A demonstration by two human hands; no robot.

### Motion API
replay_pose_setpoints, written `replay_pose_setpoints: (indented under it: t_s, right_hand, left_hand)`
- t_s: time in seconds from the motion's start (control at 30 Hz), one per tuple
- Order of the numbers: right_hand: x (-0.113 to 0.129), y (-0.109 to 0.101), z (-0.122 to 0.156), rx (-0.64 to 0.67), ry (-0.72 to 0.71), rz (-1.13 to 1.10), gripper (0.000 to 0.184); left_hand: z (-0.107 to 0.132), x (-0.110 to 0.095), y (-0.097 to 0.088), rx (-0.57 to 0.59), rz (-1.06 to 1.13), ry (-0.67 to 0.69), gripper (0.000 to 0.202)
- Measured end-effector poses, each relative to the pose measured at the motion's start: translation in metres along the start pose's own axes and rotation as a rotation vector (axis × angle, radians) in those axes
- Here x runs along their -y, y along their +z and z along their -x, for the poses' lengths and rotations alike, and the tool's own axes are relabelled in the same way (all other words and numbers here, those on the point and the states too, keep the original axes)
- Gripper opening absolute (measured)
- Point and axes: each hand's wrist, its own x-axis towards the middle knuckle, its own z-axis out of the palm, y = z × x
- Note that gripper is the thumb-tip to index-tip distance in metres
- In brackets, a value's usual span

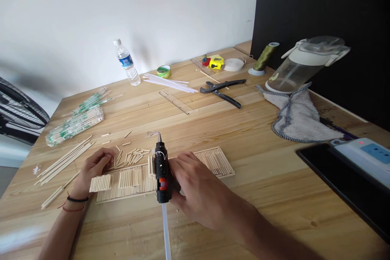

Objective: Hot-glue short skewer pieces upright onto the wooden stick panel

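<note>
My right hand [198, 187] is wrapped round a black hot glue gun [162, 170]. Its nozzle points away from me, and a clear glue stick [166, 231] trails from its back end. Below the gun lies a long panel of short wooden sticks [112, 191] set side by side, with raised blocks of sticks on it; the gun and my right hand hide its middle. My left hand [96, 166] is closed, fingertips pinched, beside loose cut stick pieces [134, 157]; what they hold, if anything, is hidden. A small stick block [100, 183] sits at the panel's left end.
Long sticks [67, 160] and plastic-wrapped stick packs [76, 126] lie at the left. Farther back are a water bottle [128, 65], a ruler [175, 102], black cutters [224, 89] and a tape measure [216, 62]. A cloth [298, 113], tumbler [304, 65] and phone [341, 183] are at right.
</note>
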Motion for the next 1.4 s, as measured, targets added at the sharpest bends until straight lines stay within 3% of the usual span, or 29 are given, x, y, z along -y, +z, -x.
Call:
replay_pose_setpoints:
  t_s: [0.87, 1.4]
  right_hand:
    - [0.001, -0.001, 0.0, 0.032, 0.015, 0.003, 0.014]
    - [0.002, -0.002, 0.0, 0.039, 0.007, -0.025, 0.015]
  left_hand:
    - [-0.002, 0.005, -0.003, 0.023, 0.057, -0.045, 0.04]
    - [-0.001, 0.01, -0.005, 0.025, 0.018, -0.001, 0.039]
